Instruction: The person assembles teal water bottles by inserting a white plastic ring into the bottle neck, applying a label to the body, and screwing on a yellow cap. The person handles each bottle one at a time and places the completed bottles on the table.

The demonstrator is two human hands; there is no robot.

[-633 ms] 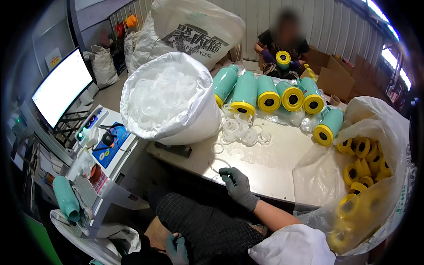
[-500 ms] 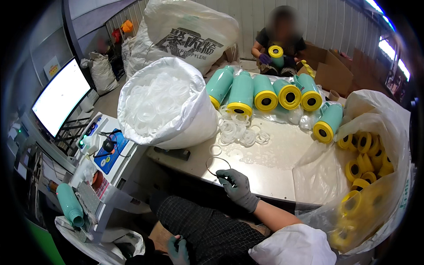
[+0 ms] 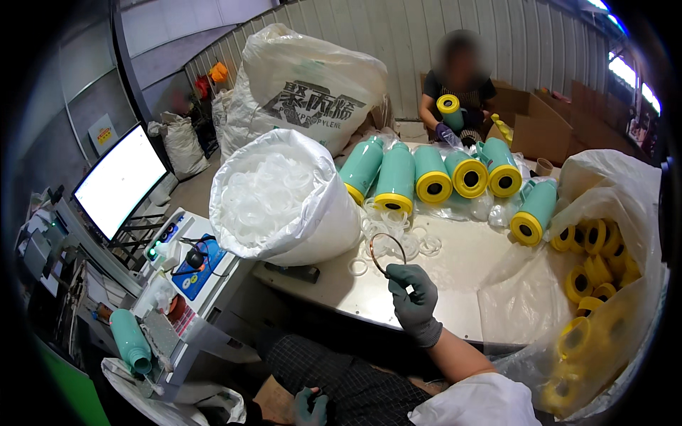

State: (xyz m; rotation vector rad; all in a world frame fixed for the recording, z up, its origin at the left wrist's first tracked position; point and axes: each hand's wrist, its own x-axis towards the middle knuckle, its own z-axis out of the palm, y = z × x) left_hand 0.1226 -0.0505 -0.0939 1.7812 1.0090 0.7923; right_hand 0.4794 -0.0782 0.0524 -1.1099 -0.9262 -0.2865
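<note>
A thin clear ring point(image 3: 387, 253) is being pinched at its lower rim by the right hand point(image 3: 415, 302) above the desk point(image 3: 455, 284); light, floppy and slippery, it is best gripped at the rim. The left hand point(image 3: 310, 406) is resting curled on the lap.

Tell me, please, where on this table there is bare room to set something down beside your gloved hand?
The metal table is bare right of the right hand, up to the crumpled clear plastic sheet, and along its near edge. It is crowded behind: loose clear rings, teal flasks, and the sack of rings at left.
</note>
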